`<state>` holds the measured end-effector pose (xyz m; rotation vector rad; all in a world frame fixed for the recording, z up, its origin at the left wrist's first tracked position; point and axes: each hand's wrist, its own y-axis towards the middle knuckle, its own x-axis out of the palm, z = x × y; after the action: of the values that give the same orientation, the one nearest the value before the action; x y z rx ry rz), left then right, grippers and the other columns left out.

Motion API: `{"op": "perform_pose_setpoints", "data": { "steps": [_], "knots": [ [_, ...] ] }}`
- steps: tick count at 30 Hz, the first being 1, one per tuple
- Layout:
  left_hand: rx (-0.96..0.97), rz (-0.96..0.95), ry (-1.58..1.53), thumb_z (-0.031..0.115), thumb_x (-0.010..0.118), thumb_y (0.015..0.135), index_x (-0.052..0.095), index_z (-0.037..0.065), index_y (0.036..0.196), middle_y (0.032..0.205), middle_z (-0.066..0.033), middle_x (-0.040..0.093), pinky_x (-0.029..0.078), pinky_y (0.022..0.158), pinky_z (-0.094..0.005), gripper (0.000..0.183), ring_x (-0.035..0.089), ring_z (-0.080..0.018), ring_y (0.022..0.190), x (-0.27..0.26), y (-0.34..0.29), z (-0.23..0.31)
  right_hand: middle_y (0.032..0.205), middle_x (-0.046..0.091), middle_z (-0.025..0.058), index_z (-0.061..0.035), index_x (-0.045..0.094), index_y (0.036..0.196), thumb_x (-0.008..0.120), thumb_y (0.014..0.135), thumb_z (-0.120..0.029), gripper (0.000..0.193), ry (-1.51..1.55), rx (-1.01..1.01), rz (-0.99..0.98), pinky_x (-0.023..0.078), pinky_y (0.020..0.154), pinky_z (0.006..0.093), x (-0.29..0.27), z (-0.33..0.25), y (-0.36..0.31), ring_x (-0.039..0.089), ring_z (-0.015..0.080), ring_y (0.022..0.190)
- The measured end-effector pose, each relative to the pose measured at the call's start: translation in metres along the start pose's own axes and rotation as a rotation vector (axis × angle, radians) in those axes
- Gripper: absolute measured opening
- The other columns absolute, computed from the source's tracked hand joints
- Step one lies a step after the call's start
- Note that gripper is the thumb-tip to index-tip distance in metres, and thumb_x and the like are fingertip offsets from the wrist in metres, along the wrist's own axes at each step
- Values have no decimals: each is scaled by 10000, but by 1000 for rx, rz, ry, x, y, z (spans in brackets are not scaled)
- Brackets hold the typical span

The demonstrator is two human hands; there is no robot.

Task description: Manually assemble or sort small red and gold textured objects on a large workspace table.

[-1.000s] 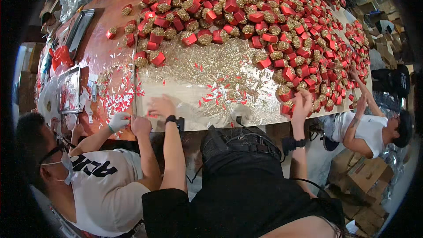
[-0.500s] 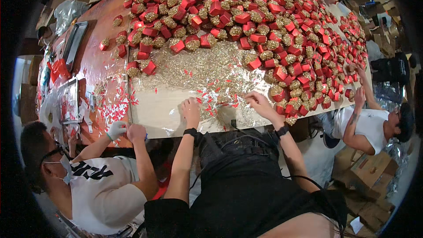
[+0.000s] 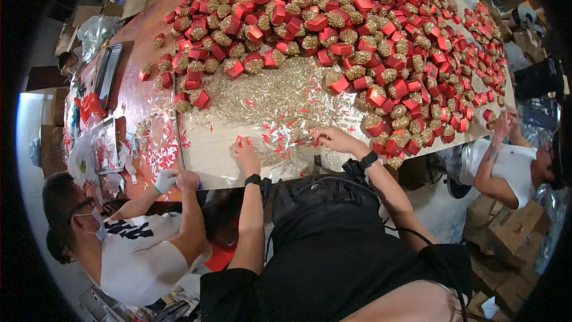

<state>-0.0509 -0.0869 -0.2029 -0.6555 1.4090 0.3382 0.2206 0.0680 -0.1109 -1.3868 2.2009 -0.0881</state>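
Note:
Near the front edge of the table, my left hand (image 3: 245,155) pinches a small red slip (image 3: 239,139) at its fingertips. To its right, my right hand (image 3: 338,142) has thumb and fingertips pressed together at another red slip (image 3: 315,139) among the litter. Between the hands lie scattered red and white slips (image 3: 279,136) on a layer of gold glitter (image 3: 256,89). Beyond them rises a big heap of red faceted pieces with gold glittery, knobbly ends (image 3: 317,22).
On my left a masked person in a white shirt (image 3: 143,262) works, one hand gloved (image 3: 165,180). Another person in white (image 3: 500,173) sits at the right. Black tray (image 3: 108,71), plastic bag (image 3: 98,33) and more slips (image 3: 156,146) lie on the reddish table part (image 3: 140,42).
My left hand has drawn slightly back toward me, with a red slip now showing at its fingertips. My right hand has shifted a little left, its fingers coming together at a red slip.

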Motion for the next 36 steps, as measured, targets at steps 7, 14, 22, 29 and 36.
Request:
{"op": "perform_pose_setpoints", "data": {
  "steps": [7,14,22,29,36],
  "knots": [
    [154,239,-336,-25,522,740,468,46,1094,1023,-171,474,398,810,-404,365,481,-338,959,-18,20,26,849,607,122,-4,546,910,429,854,-91,156,224,6,59,464,707,333,-11,9,4,600,224,795],
    [290,-375,-1454,-48,574,723,362,21,1168,1029,-153,522,501,717,-286,497,566,-237,911,-153,-8,141,982,618,104,-89,561,1107,625,779,-187,348,-2,-488,415,478,741,326,-33,-66,-1,598,256,814],
    [243,-1020,-1622,63,583,814,365,15,1175,1031,-149,542,539,739,-325,425,594,-237,883,-156,26,181,870,630,122,-76,606,1030,595,777,-54,254,135,-258,627,469,638,294,-44,-40,-14,611,233,735],
    [115,-658,-1028,326,616,765,317,-102,1182,1099,-255,510,485,698,-381,668,591,-309,831,-39,155,223,788,620,94,29,603,884,524,841,-80,141,337,70,895,463,638,269,-54,-4,-43,595,168,686],
    [319,216,-658,441,745,597,493,-124,956,754,-228,596,456,696,-411,716,572,-389,729,49,138,305,879,598,75,-2,571,1065,493,847,-30,234,392,176,982,450,671,235,-71,8,-66,561,117,782]
  ]
}}
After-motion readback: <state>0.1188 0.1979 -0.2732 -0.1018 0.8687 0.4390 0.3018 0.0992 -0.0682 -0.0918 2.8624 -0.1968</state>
